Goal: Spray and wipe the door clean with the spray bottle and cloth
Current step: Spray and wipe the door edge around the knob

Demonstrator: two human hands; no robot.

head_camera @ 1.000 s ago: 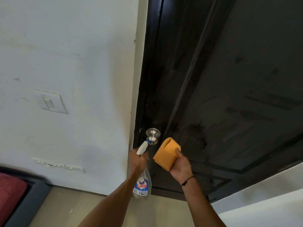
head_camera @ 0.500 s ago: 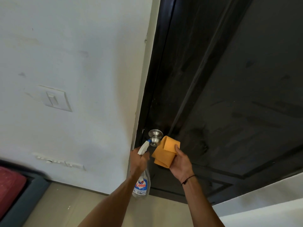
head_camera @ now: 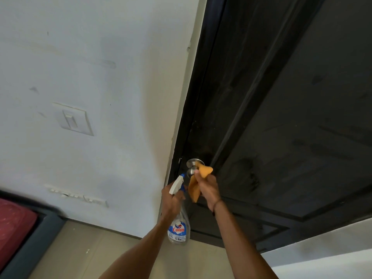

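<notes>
A black panelled door (head_camera: 291,121) fills the right half of the view, with dull smears on its lower panel. Its round metal knob (head_camera: 192,168) sits near the door's left edge. My right hand (head_camera: 208,188) grips a folded orange cloth (head_camera: 196,186) and holds its top against the right side of the knob. My left hand (head_camera: 171,200) grips the neck of a clear spray bottle (head_camera: 179,228) with a blue label. Its white nozzle points up toward the knob.
A white wall (head_camera: 100,67) with a light switch (head_camera: 73,118) lies left of the door frame. A grey-framed piece of furniture with a red cushion (head_camera: 14,224) sits at the lower left. Beige floor tiles (head_camera: 80,254) run below.
My right hand has carried the cloth up and left from below the knob onto it. The cloth has bunched up in the grip. The bottle has barely moved.
</notes>
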